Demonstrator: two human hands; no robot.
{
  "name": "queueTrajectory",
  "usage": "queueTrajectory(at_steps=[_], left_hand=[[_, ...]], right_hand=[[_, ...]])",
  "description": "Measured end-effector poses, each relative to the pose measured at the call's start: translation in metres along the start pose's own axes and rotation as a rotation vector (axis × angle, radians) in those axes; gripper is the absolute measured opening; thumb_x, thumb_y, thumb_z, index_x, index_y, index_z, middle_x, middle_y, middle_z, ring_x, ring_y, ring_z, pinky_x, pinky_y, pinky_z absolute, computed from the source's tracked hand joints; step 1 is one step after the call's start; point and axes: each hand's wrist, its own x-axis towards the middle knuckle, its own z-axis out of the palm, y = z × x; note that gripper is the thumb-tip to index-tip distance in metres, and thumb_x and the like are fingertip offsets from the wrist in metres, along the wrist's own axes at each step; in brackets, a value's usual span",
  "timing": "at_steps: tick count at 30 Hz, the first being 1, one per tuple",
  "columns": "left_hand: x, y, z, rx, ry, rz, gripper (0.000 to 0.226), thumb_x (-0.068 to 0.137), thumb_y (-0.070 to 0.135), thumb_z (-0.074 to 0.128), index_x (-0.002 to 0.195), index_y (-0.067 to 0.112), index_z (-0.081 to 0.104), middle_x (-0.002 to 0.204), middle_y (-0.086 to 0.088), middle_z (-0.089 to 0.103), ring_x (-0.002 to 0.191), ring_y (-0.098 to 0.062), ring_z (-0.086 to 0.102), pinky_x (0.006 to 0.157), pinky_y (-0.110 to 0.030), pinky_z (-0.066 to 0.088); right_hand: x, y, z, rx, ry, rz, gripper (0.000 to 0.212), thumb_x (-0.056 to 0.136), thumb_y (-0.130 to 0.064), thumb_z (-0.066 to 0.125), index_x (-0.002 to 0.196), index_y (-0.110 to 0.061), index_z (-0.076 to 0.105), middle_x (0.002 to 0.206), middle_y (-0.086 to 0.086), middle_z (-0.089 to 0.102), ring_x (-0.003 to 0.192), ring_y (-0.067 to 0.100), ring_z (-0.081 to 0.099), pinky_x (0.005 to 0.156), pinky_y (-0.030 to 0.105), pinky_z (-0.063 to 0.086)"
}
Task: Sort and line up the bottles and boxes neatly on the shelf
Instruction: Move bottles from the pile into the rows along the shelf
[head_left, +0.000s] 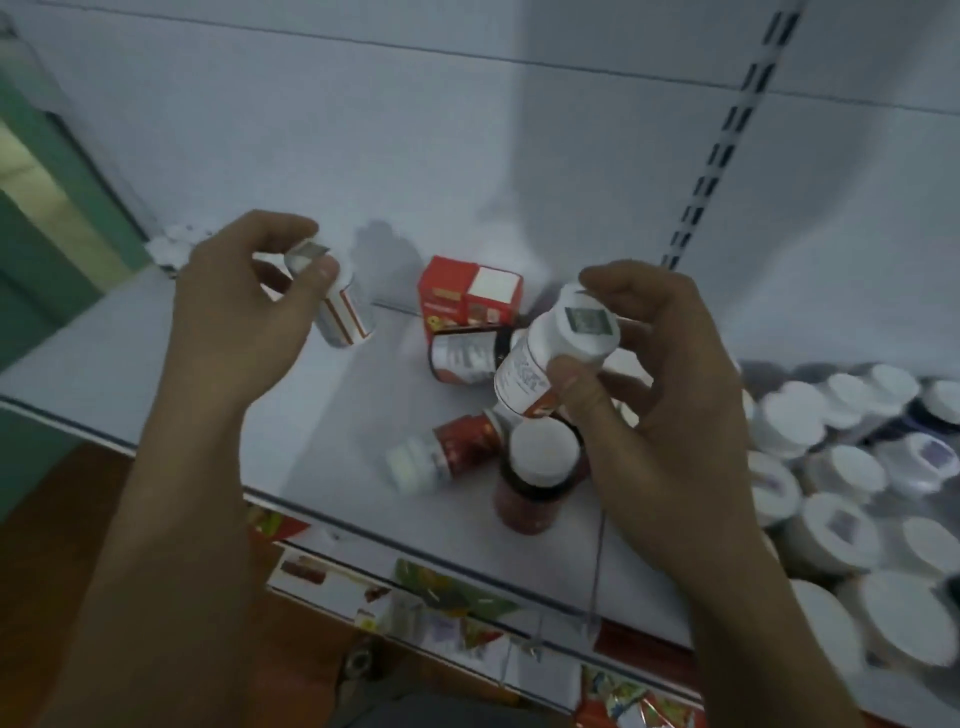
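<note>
Mostly blurred: each hand's grip (244, 312) (660, 395) hides its bottle (345, 312) (550, 353).

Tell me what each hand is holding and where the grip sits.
Left hand: a white-labelled bottle, gripped around its cap end. Right hand: a white bottle, gripped around its cap.

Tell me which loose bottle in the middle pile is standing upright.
The red bottle nearest the shelf's front edge, white cap up; the two others on the shelf lie on their sides.
</note>
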Motion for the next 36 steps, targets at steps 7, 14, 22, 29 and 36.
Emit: queueTrajectory(at_steps=[7, 14, 22, 29, 36], left_hand=[[0.037, -0.108, -0.039, 0.05, -0.129, -0.072, 0.025, 0.092, 0.034, 0.073, 0.115, 0.031, 0.067, 0.105, 0.023, 0.064, 0.085, 0.004, 0.061, 0.068, -0.008, 0.04], [0.074, -0.199, -0.04, -0.073, -0.257, -0.041, 0.027, 0.088, 0.031, 0.078, 0.113, 0.032, 0.067, 0.105, 0.026, 0.064, 0.087, -0.004, 0.061, 0.07, -0.019, 0.049], [0.083, -0.233, -0.038, -0.192, -0.493, 0.118, 0.052, 0.086, 0.021, 0.08, 0.132, 0.03, 0.059, 0.121, 0.019, 0.06, 0.091, -0.007, 0.06, 0.07, -0.011, 0.041], [0.091, -0.245, -0.021, -0.206, -0.605, 0.181, 0.073, 0.09, 0.007, 0.071, 0.147, 0.04, 0.039, 0.13, 0.01, 0.053, 0.093, -0.009, 0.063, 0.076, -0.035, 0.057], [0.093, -0.243, 0.002, -0.271, -0.592, 0.186, 0.08, 0.087, 0.0, 0.069, 0.15, 0.037, 0.038, 0.131, 0.006, 0.057, 0.098, -0.005, 0.065, 0.082, -0.026, 0.057]], right_hand=[[0.028, 0.019, 0.154, -0.013, 0.053, 0.13, 0.035, 0.091, -0.009, 0.071, 0.117, -0.027, 0.058, 0.114, -0.016, 0.063, 0.108, 0.01, 0.062, 0.086, 0.038, 0.058], [0.109, 0.086, 0.279, -0.275, 0.063, 0.289, 0.031, 0.09, -0.014, 0.074, 0.106, -0.03, 0.053, 0.096, -0.014, 0.061, 0.076, -0.005, 0.057, 0.063, 0.009, 0.044], [0.155, 0.14, 0.323, -0.511, 0.164, 0.253, 0.011, 0.088, -0.008, 0.067, 0.095, -0.015, 0.061, 0.092, 0.008, 0.068, 0.075, 0.024, 0.067, 0.071, 0.021, 0.05], [0.128, 0.127, 0.33, -0.418, 0.244, 0.273, 0.047, 0.084, 0.009, 0.057, 0.111, -0.028, 0.052, 0.115, -0.005, 0.057, 0.099, 0.017, 0.06, 0.078, 0.016, 0.049], [0.08, 0.132, 0.332, -0.318, 0.058, 0.366, 0.051, 0.078, -0.028, 0.076, 0.125, -0.028, 0.055, 0.117, -0.011, 0.062, 0.094, 0.011, 0.061, 0.076, 0.024, 0.05]])
